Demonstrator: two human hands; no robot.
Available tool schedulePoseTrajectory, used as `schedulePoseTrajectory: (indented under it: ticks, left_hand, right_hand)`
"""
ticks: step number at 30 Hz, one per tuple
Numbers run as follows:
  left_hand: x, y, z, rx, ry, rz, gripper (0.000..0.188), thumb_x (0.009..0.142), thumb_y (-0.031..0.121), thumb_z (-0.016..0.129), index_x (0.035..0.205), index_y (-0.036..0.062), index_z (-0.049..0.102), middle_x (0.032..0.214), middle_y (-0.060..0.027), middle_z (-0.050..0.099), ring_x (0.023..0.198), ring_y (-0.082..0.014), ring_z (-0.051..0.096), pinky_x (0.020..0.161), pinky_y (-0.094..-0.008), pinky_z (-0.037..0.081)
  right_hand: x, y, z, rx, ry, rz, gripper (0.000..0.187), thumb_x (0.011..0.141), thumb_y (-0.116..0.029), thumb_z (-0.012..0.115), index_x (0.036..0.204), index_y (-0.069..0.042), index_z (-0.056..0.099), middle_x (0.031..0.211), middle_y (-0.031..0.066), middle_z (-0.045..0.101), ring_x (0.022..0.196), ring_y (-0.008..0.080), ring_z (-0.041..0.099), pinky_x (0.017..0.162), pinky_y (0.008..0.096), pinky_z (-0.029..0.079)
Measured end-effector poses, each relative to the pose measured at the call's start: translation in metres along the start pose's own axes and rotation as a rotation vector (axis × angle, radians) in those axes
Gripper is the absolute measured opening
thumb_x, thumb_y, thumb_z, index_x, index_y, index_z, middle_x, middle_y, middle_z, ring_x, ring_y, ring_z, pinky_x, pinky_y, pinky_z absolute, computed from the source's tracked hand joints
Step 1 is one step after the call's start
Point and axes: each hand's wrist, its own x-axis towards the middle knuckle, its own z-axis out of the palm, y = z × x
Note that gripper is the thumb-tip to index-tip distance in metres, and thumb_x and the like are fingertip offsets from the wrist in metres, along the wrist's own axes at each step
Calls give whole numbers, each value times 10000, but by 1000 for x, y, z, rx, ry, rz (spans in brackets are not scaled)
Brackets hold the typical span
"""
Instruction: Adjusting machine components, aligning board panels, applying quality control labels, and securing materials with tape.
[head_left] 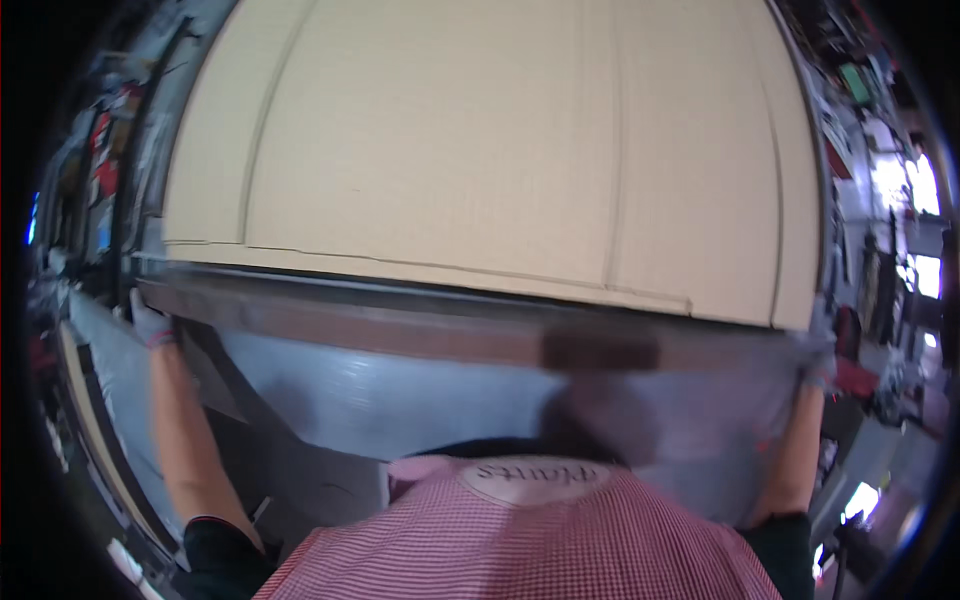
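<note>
A long grey metal panel with a brownish band along its far edge stretches across in front of my body. My left hand, in a pale glove, is closed around its left end. At the opposite end my right hand is closed on the panel's right corner, its fingers blurred and partly hidden. Just beyond the panel's far edge lies a large tan cardboard sheet with several long creases and a slit along its near side. Both my arms are spread wide, and shadows fall over the metal.
A dark rail runs along the left of the cardboard. Cluttered shelves and blurred equipment line both sides. A long pale strip lies at the lower left, and a red object is beside my right hand.
</note>
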Motion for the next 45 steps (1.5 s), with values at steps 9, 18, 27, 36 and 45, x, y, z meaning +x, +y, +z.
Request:
schedulePoseTrajectory:
  ticks: [9, 18, 27, 36, 45]
  left_hand:
    - [-90, -66, 75, 275, 183, 509, 335, 878, 291, 488, 1071, 32, 574, 956, -92, 606, 893, -208, 578, 787, -336, 466]
    - [-99, -79, 4, 606, 223, 749, 316, 893, 241, 440, 1065, -1, 544, 995, -159, 582, 919, -269, 555, 852, -355, 427]
    - [-169, -47, -106, 644, -89, 152, 271, 871, 196, 482, 1107, 67, 518, 944, -73, 581, 847, -151, 535, 743, -291, 452]
    - [-155, 32, -26, 1053, -167, -221, 715, 794, 670, 403, 1295, 159, 404, 1307, -92, 420, 1164, -319, 404, 874, -622, 297]
    - [-84, 17, -2, 849, -240, -249, 760, 852, 634, 316, 1371, 78, 300, 1350, -120, 392, 1204, -277, 407, 983, -407, 340]
  right_hand:
    - [-16, -7, 25, -4, -91, -52, 423, 854, -337, 434, 1058, 7, 573, 1045, 101, 568, 927, 230, 525, 806, 355, 433]
    - [-70, -1, -3, 175, -46, -8, 373, 864, -283, 435, 1042, 13, 576, 1023, 91, 569, 907, 212, 523, 790, 347, 435]
    - [-104, 129, -118, 525, 134, 14, 325, 874, -229, 435, 1026, 18, 580, 1002, 81, 571, 887, 194, 522, 775, 338, 438]
    - [-158, -21, -104, -150, -138, -217, 372, 818, -248, 536, 1068, 28, 543, 900, 99, 600, 738, 201, 588, 648, 327, 471]
    - [-79, -17, -85, -390, -322, -276, 466, 789, -398, 578, 1015, 10, 585, 881, 122, 619, 721, 216, 620, 621, 337, 497]
